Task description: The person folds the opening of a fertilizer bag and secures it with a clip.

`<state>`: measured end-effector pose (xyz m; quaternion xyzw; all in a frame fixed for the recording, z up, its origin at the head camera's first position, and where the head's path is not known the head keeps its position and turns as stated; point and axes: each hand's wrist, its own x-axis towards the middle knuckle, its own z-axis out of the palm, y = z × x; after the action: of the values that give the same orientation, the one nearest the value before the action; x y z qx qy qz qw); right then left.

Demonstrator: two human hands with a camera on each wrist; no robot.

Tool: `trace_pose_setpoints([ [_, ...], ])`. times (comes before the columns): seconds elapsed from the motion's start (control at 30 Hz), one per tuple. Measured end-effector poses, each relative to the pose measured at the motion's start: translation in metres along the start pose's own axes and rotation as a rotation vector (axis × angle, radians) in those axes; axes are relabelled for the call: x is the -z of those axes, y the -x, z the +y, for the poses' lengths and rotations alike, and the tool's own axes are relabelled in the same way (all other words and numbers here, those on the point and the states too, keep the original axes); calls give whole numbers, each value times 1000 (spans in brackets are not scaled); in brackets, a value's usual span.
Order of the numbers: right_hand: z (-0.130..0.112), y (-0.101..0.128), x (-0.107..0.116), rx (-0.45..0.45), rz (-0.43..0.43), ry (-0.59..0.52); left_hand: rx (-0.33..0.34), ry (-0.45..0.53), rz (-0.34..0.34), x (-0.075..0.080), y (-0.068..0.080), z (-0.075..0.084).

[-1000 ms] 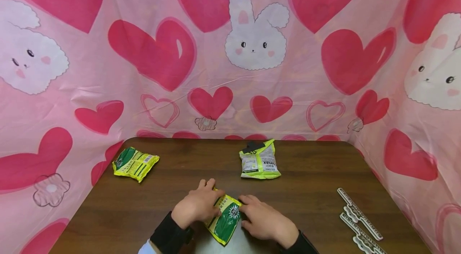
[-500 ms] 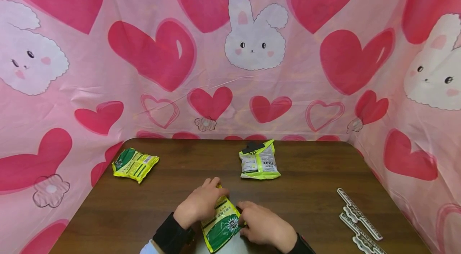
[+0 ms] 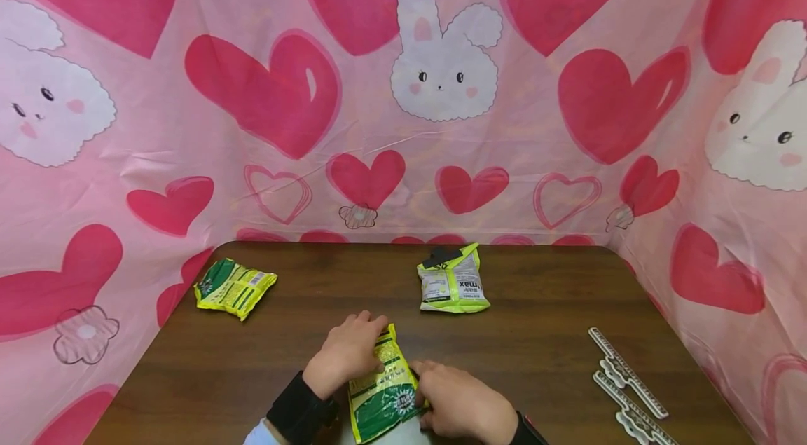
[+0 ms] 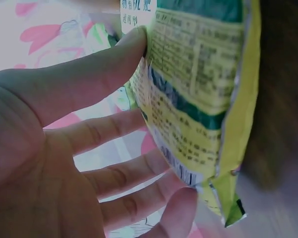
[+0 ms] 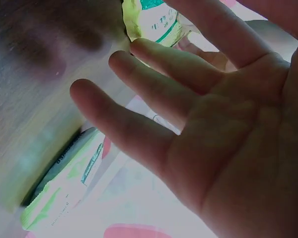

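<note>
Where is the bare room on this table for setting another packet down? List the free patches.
Free: the wood between the left packet and the back packet; the stretch between the back packet and the white strips. Crowded: the near middle, where the left hand and right hand hold the green packet.

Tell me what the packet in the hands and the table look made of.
Packet: probably thin plastic film, glossy printed yellow-green, with a crimped sealed edge and creases. Table: dark brown wood or wood-look laminate; grain streaks show, with a slight sheen.
</note>
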<state>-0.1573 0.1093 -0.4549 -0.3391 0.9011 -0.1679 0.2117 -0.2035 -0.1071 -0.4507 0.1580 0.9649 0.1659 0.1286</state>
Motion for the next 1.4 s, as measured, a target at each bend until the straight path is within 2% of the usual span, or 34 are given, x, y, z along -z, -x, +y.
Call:
trace_pose_setpoints([
  [0.23, -2, 0, -1, 21, 35, 39, -33, 9, 6, -3, -3, -1],
  [0.67, -4, -6, -8, 9, 6, 69, -144, -50, 48, -16, -5, 9],
  [0.9, -8, -7, -12, -66, -56, 7, -197, -75, 34, -23, -5, 15],
  [1.1, -10, -6, -11, -83, -74, -28, -242, -73, 26, -29, -5, 20],
  [1.4, -10, -4, -11, -84, -88, 1, -272, -74, 22, -32, -2, 26],
])
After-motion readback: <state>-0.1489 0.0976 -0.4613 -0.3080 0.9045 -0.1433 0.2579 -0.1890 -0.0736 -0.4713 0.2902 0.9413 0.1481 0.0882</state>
